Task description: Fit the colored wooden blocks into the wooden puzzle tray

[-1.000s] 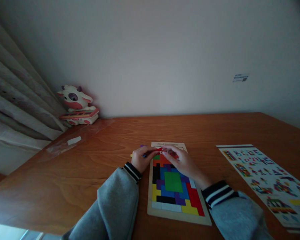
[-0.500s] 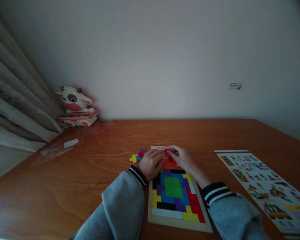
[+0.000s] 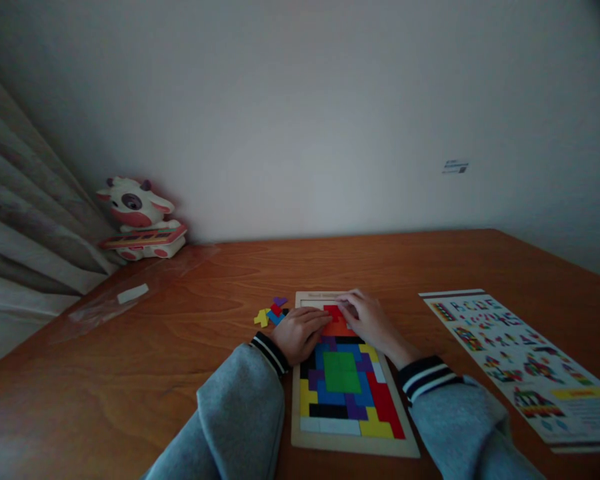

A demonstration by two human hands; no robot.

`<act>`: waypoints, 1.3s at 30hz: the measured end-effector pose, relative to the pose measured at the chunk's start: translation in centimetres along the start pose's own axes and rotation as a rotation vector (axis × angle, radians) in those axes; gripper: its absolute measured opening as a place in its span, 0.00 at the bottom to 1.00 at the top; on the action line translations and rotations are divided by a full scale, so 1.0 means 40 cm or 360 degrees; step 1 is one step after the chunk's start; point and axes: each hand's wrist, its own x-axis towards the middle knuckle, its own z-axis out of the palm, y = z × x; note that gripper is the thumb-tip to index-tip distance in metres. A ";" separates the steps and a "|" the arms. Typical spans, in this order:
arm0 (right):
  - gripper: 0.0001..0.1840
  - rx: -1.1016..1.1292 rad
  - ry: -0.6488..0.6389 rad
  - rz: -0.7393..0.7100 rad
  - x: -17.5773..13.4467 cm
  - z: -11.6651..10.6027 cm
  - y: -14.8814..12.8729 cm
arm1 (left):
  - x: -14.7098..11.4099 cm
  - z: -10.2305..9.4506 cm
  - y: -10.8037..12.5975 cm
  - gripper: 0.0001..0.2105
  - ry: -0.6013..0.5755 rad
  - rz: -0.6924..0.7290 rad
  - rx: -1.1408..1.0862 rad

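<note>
Facing a pale wall (image 3: 290, 133) above a brown wooden table (image 3: 145, 373), with a curtain (image 3: 25, 213) at left. Showing at right a sheet (image 3: 520, 363) of coloured letters and pictures; at centre, a puzzle board (image 3: 355, 447) with heading (image 3: 324, 295) too blurred to read. Resting the left hand (image 3: 297, 335) across the board with fingers outstretched; bending fingers of the right hand (image 3: 373, 321), unable to tell whether gripping. Showing also a wall label (image 3: 455, 167) too small to read. Touching with left fingertips a red piece (image 3: 334, 313) in the board's far part.

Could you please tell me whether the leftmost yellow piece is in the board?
Out: the yellow piece lies on the table, left of the board.
</note>
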 end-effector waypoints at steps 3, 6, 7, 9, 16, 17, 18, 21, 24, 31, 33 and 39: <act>0.11 -0.0037 -0.0009 0.0006 -0.001 0.004 -0.002 | -0.001 0.003 -0.002 0.20 -0.0031 -0.0005 -0.0091; 0.10 -0.0024 0.0000 0.0007 0.000 0.005 -0.004 | 0.000 0.003 -0.002 0.22 0.0006 -0.0022 -0.0151; 0.10 -0.0013 0.0002 0.0006 0.001 0.005 -0.005 | 0.000 0.000 -0.004 0.22 0.0040 -0.0035 -0.0147; 0.10 -0.0001 0.0010 0.0010 0.001 0.002 -0.007 | -0.006 -0.013 -0.016 0.21 0.0116 -0.0073 -0.0091; 0.13 0.0013 0.0005 -0.0001 -0.001 -0.002 -0.005 | -0.093 -0.104 -0.134 0.14 0.0097 -0.0229 0.0273; 0.13 0.0008 0.0011 -0.0005 -0.001 -0.001 -0.003 | -0.105 -0.112 -0.149 0.15 0.0073 -0.0243 0.0295; 0.13 0.0005 0.0016 -0.0010 -0.001 0.000 -0.002 | -0.114 -0.117 -0.159 0.16 0.0060 -0.0266 0.0314; 0.13 0.0003 0.0035 -0.0021 -0.001 0.004 0.000 | -0.123 -0.118 -0.168 0.15 0.0046 -0.0291 0.0301; 0.13 0.0008 0.0036 -0.0015 -0.001 0.004 -0.003 | -0.116 -0.114 -0.157 0.12 0.0083 -0.0239 0.0208; 0.13 0.0040 0.0048 0.0000 -0.002 -0.004 -0.013 | -0.117 -0.114 -0.171 0.14 0.0203 -0.0341 0.0203; 0.14 0.0032 0.0039 -0.0007 -0.002 -0.005 -0.014 | -0.123 -0.116 -0.181 0.13 0.0242 -0.0399 0.0256; 0.14 -0.0017 0.0015 -0.0008 -0.003 -0.003 -0.009 | -0.134 -0.138 -0.176 0.12 0.0079 -0.0382 0.0323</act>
